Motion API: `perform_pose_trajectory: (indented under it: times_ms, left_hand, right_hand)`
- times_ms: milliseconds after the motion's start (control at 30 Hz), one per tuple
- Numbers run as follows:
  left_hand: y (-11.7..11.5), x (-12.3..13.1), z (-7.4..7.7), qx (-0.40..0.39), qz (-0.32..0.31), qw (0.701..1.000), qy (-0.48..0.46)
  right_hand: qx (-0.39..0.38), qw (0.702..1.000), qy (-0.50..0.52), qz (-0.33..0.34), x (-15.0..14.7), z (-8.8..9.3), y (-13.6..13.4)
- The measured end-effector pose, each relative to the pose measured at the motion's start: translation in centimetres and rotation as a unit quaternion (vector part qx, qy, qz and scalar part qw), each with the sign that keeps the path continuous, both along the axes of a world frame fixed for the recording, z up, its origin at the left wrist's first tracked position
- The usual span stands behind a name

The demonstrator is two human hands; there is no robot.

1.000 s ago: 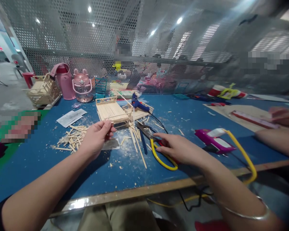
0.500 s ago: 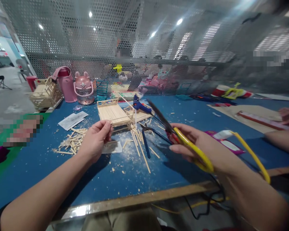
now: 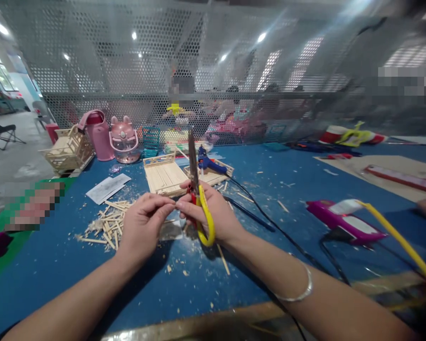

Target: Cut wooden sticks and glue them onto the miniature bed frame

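Observation:
My right hand (image 3: 216, 213) holds yellow-handled scissors (image 3: 206, 218), their blades pointing up and away from me. Its thumb and finger meet the fingertips of my left hand (image 3: 144, 227), which is closed in a pinch; whatever lies between them is too small or hidden to make out. Just beyond the hands sits a small wooden-stick model (image 3: 165, 175) with a slatted base and a railing along its back. A blue glue gun (image 3: 211, 163) rests behind, on another stick piece (image 3: 220, 176). Loose wooden sticks (image 3: 111, 225) are heaped left of my left hand.
A pink bottle (image 3: 99, 135), a pink-lidded clear jug (image 3: 124, 142) and another stick model (image 3: 69, 149) stand back left. White paper (image 3: 108, 188) lies before them. Dark-handled pliers (image 3: 252, 213), a black cord (image 3: 277, 229) and a purple device (image 3: 344, 222) are on the right. A perforated screen (image 3: 128, 71) rises behind.
My right hand has brought the scissors leftward to my left hand, turning the blades upright. The fingertips of both hands now meet in front of the stick model.

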State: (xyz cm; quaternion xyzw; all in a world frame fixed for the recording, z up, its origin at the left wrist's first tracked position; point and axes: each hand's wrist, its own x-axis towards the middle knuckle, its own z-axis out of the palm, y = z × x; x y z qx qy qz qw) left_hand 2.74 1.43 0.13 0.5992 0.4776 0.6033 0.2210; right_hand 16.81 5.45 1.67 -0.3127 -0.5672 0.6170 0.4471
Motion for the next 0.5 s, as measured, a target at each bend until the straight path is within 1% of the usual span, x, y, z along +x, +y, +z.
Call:
perform_pose_trajectory:
  times_ms: [100, 200, 267, 333, 400, 500]
  left_hand:
    - [-0.27, 0.0, 0.02, 0.043, 0.001, 0.997, 0.064]
    - [-0.4, -0.05, 0.05, 0.067, 0.011, 0.994, 0.091]
    - [-0.38, -0.07, -0.01, 0.071, 0.007, 0.992, 0.099]
    - [-0.34, -0.04, -0.13, 0.057, -0.004, 0.994, 0.088]
    - [-0.31, 0.05, -0.23, 0.02, -0.013, 0.999, 0.039]
    - [-0.35, 0.18, -0.19, -0.048, -0.009, 0.998, -0.028]
  right_hand:
    - [-0.041, 0.999, 0.018, 0.008, 0.31, -0.22, -0.36]
    - [-0.077, 0.996, 0.024, 0.033, 0.28, -0.24, -0.43]
    - [-0.083, 0.995, 0.041, 0.034, 0.2, -0.28, -0.41]
    - [-0.074, 0.995, 0.058, 0.025, 0.18, -0.34, -0.37]
    - [-0.058, 0.996, 0.062, 0.017, 0.22, -0.35, -0.3]
    - [-0.021, 0.998, 0.052, 0.007, 0.4, -0.28, -0.17]
